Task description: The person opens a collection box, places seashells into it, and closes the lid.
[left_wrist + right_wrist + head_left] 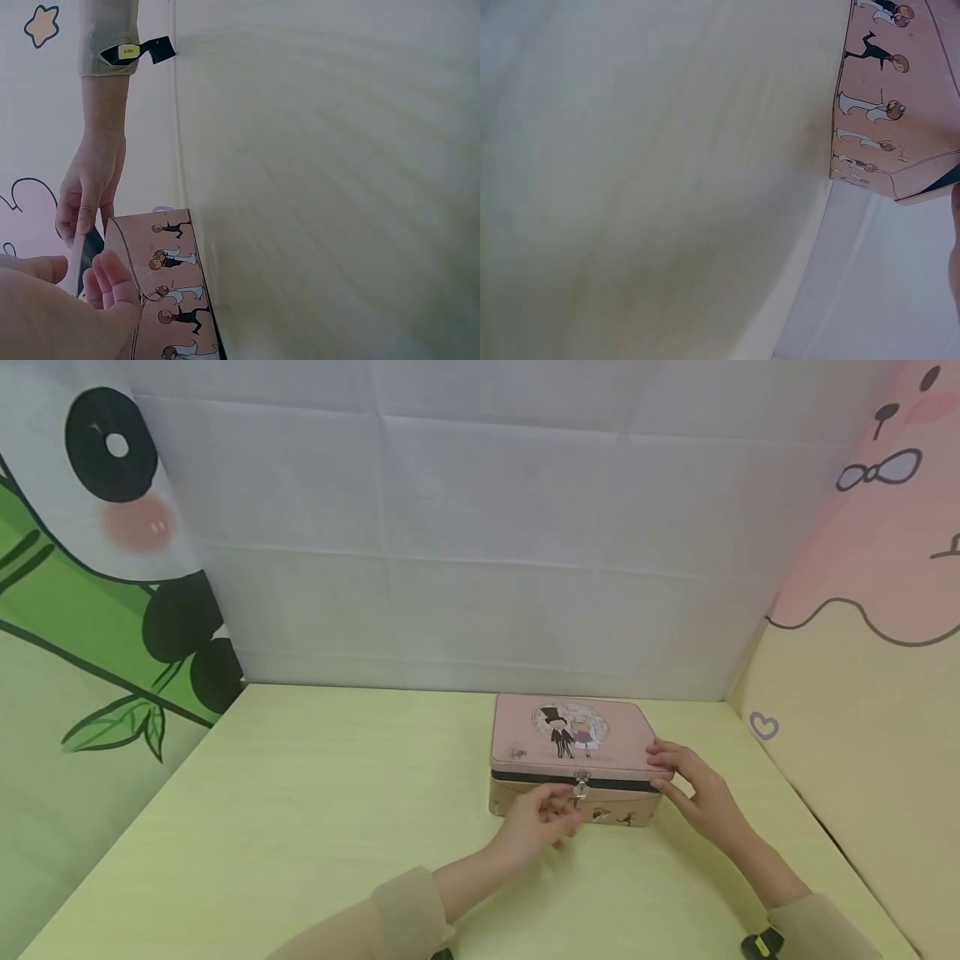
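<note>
A pink rectangular tin box [573, 731] with a couple drawn on its lid stands on the table. A dark band shows between the lid and the body, whose front [169, 285] carries small dancing figures. My left hand [536, 822] is at the middle of the front, its fingertips beside the metal clasp [582, 785]; its thumb and loosely bent fingers look apart in the left wrist view. My right hand [701, 789] grips the lid at the front right corner, fingers on top and thumb at the lid's lower edge. Only a sliver of a finger shows in the right wrist view.
The pale yellow table [300, 802] extends left of the box and in front of it. A white cloth wall [487, 543] rises behind. Printed panels stand on both sides, the right panel [862, 760] close to the right forearm.
</note>
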The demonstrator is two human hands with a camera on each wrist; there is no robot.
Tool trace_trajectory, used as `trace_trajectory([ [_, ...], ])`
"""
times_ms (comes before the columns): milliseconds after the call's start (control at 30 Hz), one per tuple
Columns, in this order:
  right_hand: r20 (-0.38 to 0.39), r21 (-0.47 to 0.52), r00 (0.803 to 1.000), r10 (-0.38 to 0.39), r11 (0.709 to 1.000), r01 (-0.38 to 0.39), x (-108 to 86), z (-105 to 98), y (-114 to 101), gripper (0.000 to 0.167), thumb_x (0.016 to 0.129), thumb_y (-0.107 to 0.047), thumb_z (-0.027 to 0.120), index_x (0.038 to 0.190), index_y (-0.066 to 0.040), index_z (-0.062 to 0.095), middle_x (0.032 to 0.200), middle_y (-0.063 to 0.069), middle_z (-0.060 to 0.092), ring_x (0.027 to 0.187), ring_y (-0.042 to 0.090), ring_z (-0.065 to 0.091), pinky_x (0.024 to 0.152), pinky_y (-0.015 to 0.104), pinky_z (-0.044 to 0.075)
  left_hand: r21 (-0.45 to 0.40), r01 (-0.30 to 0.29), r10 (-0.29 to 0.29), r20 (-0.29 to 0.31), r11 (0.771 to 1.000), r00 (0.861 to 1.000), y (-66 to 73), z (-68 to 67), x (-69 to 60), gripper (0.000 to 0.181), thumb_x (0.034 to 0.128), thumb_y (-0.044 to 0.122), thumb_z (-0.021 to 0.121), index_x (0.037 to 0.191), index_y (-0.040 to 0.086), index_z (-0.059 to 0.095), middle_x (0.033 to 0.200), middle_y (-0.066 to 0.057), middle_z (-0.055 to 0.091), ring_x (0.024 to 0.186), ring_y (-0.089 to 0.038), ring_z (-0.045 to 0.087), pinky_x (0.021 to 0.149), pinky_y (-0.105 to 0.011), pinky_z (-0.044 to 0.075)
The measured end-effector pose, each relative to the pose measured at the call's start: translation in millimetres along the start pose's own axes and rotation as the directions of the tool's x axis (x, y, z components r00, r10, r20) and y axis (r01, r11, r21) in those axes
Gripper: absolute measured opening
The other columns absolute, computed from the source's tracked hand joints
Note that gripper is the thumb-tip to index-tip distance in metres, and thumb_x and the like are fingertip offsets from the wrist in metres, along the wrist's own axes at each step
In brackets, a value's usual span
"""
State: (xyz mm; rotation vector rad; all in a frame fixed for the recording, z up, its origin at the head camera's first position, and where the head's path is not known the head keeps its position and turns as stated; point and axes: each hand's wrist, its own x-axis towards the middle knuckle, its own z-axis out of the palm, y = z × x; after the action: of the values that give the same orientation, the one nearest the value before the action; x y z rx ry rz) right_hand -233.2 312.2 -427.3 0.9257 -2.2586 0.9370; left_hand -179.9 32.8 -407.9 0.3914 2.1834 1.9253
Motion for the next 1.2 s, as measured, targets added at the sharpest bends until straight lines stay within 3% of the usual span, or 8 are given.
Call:
trace_trajectory([
  [233, 0.056, -0.041, 0.998, -0.005, 0.999, 0.008, -4.8, -0.4, 0.9, 0.042, 0.071, 0.006, 0.075, 0.109, -0.009, 0.063, 0.123, 0.014, 0.058, 0.128, 0.015, 0.045, 0.104, 0.01, 0.03, 0.033, 0.029, -0.029, 0.024, 0.999, 0.999, -1.8, -4.1, -4.5, 0.04, 0.0876, 0.009, 0.065, 0.126, 0.002, 0.053, 0.094, -0.007, 0.064, 0.076, -0.016, 0.063, 0.062, -0.029, 0.056],
  [433, 0.059, -0.073, 0.998, -0.025, 0.997, 0.03, -5.4, 1.2, 1.7, 0.042, 0.071, 0.005, 0.076, 0.108, -0.011, 0.063, 0.122, 0.012, 0.059, 0.126, 0.016, 0.047, 0.105, 0.009, 0.028, 0.052, 0.026, -0.029, 0.05, 0.998, 0.998, -6.8, -10.1, -4.6, 0.042, 0.0869, 0.006, 0.064, 0.128, 0.004, 0.053, 0.096, -0.005, 0.064, 0.077, -0.012, 0.062, 0.063, -0.028, 0.056],
  [600, 0.056, -0.08, 0.997, -0.051, 0.995, 0.055, -3.2, 1.4, 0.9, 0.042, 0.071, 0.005, 0.076, 0.107, -0.012, 0.064, 0.121, 0.012, 0.059, 0.124, 0.015, 0.048, 0.104, 0.008, 0.028, 0.132, -0.048, 0.041, 0.051, 0.99, 0.998, -3.8, -24.6, -4.5, 0.04, 0.0865, 0.009, 0.066, 0.125, 0.007, 0.056, 0.096, -0.003, 0.065, 0.081, -0.011, 0.06, 0.067, -0.023, 0.054],
  [833, 0.069, -0.093, 0.997, -0.038, 0.995, 0.044, -0.7, -0.6, -2.2, 0.042, 0.07, 0.004, 0.077, 0.106, -0.011, 0.064, 0.12, 0.011, 0.06, 0.123, 0.012, 0.048, 0.103, 0.007, 0.028, 0.279, -0.158, 0.15, 0.052, 0.947, 0.987, 18.0, -48.1, -4.2, 0.042, 0.0875, 0.016, 0.067, 0.127, 0.009, 0.056, 0.103, -0.003, 0.065, 0.091, -0.011, 0.06, 0.081, -0.021, 0.049],
  [933, 0.074, -0.095, 0.997, -0.034, 0.995, 0.041, -0.3, -0.9, -2.7, 0.042, 0.069, 0.003, 0.078, 0.106, -0.011, 0.064, 0.12, 0.011, 0.06, 0.122, 0.01, 0.048, 0.103, 0.006, 0.028, 0.338, -0.208, 0.199, 0.061, 0.918, 0.978, 25.1, -58.2, -0.7, 0.042, 0.0882, 0.015, 0.066, 0.128, 0.01, 0.055, 0.105, -0.002, 0.065, 0.093, -0.012, 0.06, 0.082, -0.022, 0.05],
  [1000, 0.075, -0.095, 0.997, -0.035, 0.995, 0.042, -0.3, -0.8, -2.4, 0.042, 0.069, 0.003, 0.078, 0.106, -0.011, 0.064, 0.12, 0.011, 0.06, 0.122, 0.009, 0.048, 0.102, 0.006, 0.028, 0.389, -0.261, 0.254, 0.071, 0.883, 0.965, 28.3, -65.3, 2.9, 0.041, 0.088, 0.012, 0.066, 0.128, 0.009, 0.055, 0.107, -0.003, 0.064, 0.095, -0.013, 0.061, 0.083, -0.023, 0.051],
  [1100, 0.075, -0.096, 0.997, -0.035, 0.994, 0.042, -0.5, -0.5, -1.7, 0.042, 0.068, 0.003, 0.079, 0.105, -0.012, 0.064, 0.12, 0.01, 0.06, 0.121, 0.008, 0.048, 0.102, 0.006, 0.028, 0.487, -0.337, 0.33, 0.103, 0.806, 0.938, 29.9, -76.2, 8.5, 0.04, 0.0867, 0.012, 0.068, 0.125, 0.007, 0.057, 0.112, -0.004, 0.063, 0.1, -0.016, 0.06, 0.085, -0.025, 0.051],
  [1200, 0.078, -0.093, 0.996, -0.032, 0.995, 0.039, -0.2, -0.2, -2.1, 0.042, 0.068, 0.002, 0.079, 0.105, -0.012, 0.064, 0.12, 0.01, 0.06, 0.122, 0.007, 0.048, 0.102, 0.006, 0.029, 0.596, -0.397, 0.372, 0.172, 0.698, 0.912, 27.3, -87.5, 13.9, 0.037, 0.086, 0.016, 0.069, 0.121, 0.007, 0.06, 0.121, -0.005, 0.059, 0.109, -0.019, 0.056, 0.09, -0.027, 0.05],
])
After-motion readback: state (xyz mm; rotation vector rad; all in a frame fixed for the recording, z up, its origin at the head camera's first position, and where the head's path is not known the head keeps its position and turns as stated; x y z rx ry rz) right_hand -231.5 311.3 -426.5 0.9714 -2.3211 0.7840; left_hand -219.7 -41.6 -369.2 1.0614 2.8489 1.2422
